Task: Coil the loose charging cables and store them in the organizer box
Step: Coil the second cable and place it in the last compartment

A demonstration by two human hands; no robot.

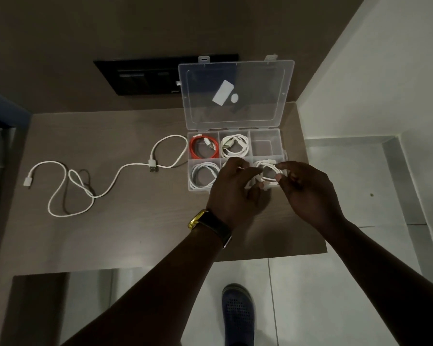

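A clear plastic organizer box [266,133] stands open on the table, its lid [235,93] leaning back against the wall. An orange coiled cable [203,148] fills the back left compartment, and a white coil [235,145] the back middle one. The back right compartment [265,144] is bare. Another white coil [202,174] lies front left. My left hand [233,188] and my right hand [308,188] both pinch a white coiled cable [269,173] over the front right compartment. A loose white cable [95,178] sprawls on the table to the left.
The wooden table [135,233] ends near my forearms, with tiled floor [310,295] and my blue shoe [238,313] below. A black wall panel [140,76] sits behind the box. A white wall [385,83] rises on the right. A watch [210,223] is on my left wrist.
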